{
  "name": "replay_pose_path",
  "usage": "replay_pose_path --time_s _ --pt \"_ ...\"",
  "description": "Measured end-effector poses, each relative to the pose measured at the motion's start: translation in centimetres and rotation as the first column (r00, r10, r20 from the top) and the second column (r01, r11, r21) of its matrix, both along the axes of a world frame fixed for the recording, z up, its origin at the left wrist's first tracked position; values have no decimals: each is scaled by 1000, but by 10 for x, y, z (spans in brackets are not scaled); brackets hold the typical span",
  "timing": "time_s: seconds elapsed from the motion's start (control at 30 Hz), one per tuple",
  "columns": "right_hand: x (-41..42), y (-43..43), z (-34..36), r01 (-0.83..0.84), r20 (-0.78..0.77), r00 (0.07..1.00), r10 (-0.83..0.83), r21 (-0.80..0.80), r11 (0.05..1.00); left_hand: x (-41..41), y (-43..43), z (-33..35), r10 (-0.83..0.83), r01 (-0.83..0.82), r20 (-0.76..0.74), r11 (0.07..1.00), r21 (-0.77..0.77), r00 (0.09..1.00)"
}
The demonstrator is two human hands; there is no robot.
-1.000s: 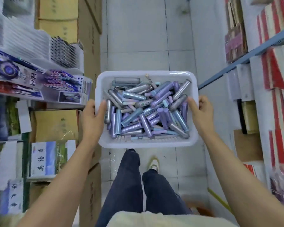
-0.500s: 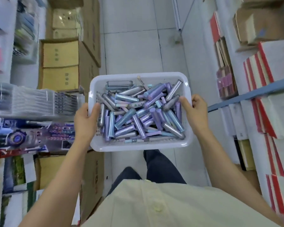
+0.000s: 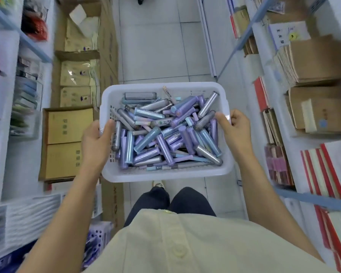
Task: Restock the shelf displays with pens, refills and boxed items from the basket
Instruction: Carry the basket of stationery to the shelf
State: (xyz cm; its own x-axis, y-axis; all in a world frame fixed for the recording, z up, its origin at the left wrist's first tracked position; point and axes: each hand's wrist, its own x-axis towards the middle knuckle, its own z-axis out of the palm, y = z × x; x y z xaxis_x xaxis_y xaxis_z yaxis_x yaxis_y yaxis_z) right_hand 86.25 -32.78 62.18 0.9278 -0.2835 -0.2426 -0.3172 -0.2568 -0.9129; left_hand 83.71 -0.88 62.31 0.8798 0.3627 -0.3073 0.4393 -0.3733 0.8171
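A white plastic basket (image 3: 165, 175) is carried at waist height above the aisle floor. It is heaped with several purple, blue and silver pens and markers (image 3: 165, 133), and a grey boxed item (image 3: 140, 95) lies at its far edge. My left hand (image 3: 96, 142) grips the basket's left rim, thumb inside the rim. My right hand (image 3: 234, 129) grips the right rim in the same way. Stocked shelves stand on both sides.
Cardboard cartons (image 3: 67, 142) are stacked on the floor along the left. The left shelf (image 3: 26, 42) holds packaged stationery, and pen packs (image 3: 28, 215) lie at lower left. Right shelves (image 3: 311, 200) carry notebooks and brown boxes (image 3: 319, 109). A narrow tiled aisle (image 3: 156, 46) runs ahead.
The view has advanced down the aisle: the left pen displays have slid back and more cartons and right-hand boxes have come into sight. Both hands keep the same grip on the basket.
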Motion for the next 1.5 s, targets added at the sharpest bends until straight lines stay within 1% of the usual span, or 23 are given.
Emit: replay_pose_path --time_s 0.13,0.23,0.4,0.67,0.83,0.93,1.13,1.3,1.4,1.5 --pt "99 15 9 33 4 999 -33 -4 999 106 16 12 -35 35 36 999 -12 999" --pt "178 22 10 39 22 999 -39 -23 999 187 23 14 -34 35 27 999 -34 999" --pt "317 33 9 -11 37 999 12 -32 999 315 33 11 16 -13 60 998 -55 998" --pt "522 57 21 -22 5 1000 23 -26 999 519 54 21 30 -30 66 1000 2 997" --pt "632 62 22 39 46 998 -37 -34 999 650 59 26 -50 52 70 998 -20 996" --pt "705 56 26 60 38 998 -58 -49 997 735 53 33 -100 103 100 995 -17 990" --pt "848 23 28 76 65 995 -70 -95 993 885 20 35 -99 100 78 995 -17 992" --pt "962 2 32 65 69 996 -55 -154 986 994 -3 32 -85 91 94 994 -58 992" --pt "1021 -5 30 72 51 997 -66 -147 987 1056 -9 32 -98 102 85 994 -40 991" --pt "1082 -8 22 85 38 996 -81 -129 988 1124 -11 29 -112 117 86 992 -52 990"
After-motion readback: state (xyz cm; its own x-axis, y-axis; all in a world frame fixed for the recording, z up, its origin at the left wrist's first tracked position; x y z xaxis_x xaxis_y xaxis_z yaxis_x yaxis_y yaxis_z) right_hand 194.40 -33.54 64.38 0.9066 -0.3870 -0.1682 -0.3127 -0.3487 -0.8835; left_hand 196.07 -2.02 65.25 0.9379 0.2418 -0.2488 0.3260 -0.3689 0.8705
